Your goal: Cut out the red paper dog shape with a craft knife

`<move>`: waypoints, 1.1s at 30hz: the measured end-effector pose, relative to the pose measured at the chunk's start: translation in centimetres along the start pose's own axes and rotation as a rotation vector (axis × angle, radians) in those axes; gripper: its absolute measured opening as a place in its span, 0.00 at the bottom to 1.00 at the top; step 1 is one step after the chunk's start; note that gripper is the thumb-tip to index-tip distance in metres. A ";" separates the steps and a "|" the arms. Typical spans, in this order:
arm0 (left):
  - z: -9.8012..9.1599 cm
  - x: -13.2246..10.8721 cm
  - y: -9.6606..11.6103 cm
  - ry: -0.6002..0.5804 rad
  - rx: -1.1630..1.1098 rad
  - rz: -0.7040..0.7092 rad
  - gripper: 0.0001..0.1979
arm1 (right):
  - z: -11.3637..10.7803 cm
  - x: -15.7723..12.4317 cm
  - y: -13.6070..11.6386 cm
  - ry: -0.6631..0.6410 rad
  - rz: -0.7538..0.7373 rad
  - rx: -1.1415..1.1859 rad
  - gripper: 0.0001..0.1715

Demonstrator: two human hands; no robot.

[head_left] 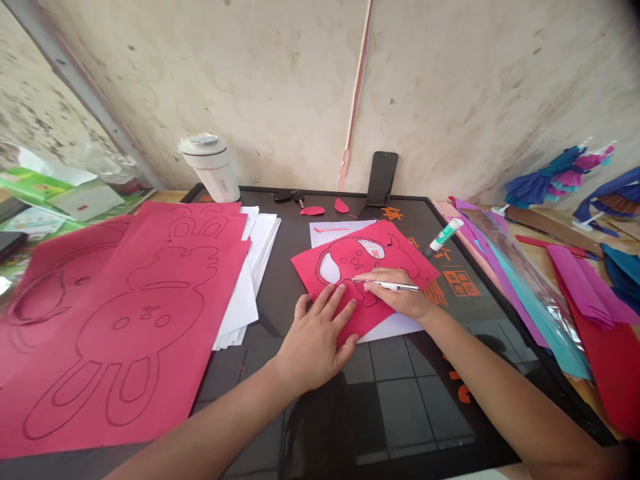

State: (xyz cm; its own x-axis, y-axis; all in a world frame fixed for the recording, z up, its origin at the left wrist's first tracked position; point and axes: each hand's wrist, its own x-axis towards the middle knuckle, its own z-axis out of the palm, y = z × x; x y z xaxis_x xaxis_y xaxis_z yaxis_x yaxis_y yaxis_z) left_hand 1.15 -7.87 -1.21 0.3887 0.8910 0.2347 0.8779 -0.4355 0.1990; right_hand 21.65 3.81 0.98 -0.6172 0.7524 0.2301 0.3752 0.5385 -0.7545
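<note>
A small red paper sheet [395, 257] with a drawn animal figure lies on white paper on the black cutting mat [400, 400]. Parts of the figure are cut out and show white. My left hand [315, 337] lies flat on the sheet's lower left corner with its fingers spread. My right hand [397, 293] is closed round a thin silver craft knife [387, 285], whose tip rests on the figure near its middle.
Large red sheets [130, 327] with drawn rabbits cover a white paper stack at left. A white cup [213, 167], keys, a phone [381, 177] and red scraps stand along the wall. A glue stick [444, 237] and coloured paper [550, 293] lie right.
</note>
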 end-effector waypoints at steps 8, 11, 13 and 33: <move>-0.1 0.0 0.1 0.014 -0.003 0.004 0.27 | -0.2 0.0 -0.4 0.001 -0.028 -0.031 0.15; 0.0 0.1 0.0 0.021 0.000 0.003 0.26 | -0.1 -0.1 -0.3 0.020 -0.045 -0.052 0.15; 0.0 0.1 0.0 0.018 0.001 -0.001 0.27 | -0.1 -0.1 -0.3 0.025 -0.050 -0.051 0.15; 0.1 0.0 0.0 0.014 -0.003 -0.007 0.27 | -0.4 -0.2 -0.4 0.032 0.028 0.054 0.14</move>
State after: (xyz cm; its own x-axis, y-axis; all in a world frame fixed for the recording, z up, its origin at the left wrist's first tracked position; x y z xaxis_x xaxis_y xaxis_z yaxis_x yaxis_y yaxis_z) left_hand 1.22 -7.86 -1.35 0.3785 0.8922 0.2463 0.8799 -0.4294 0.2032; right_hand 21.86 3.62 1.51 -0.5844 0.7789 0.2275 0.3537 0.4968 -0.7925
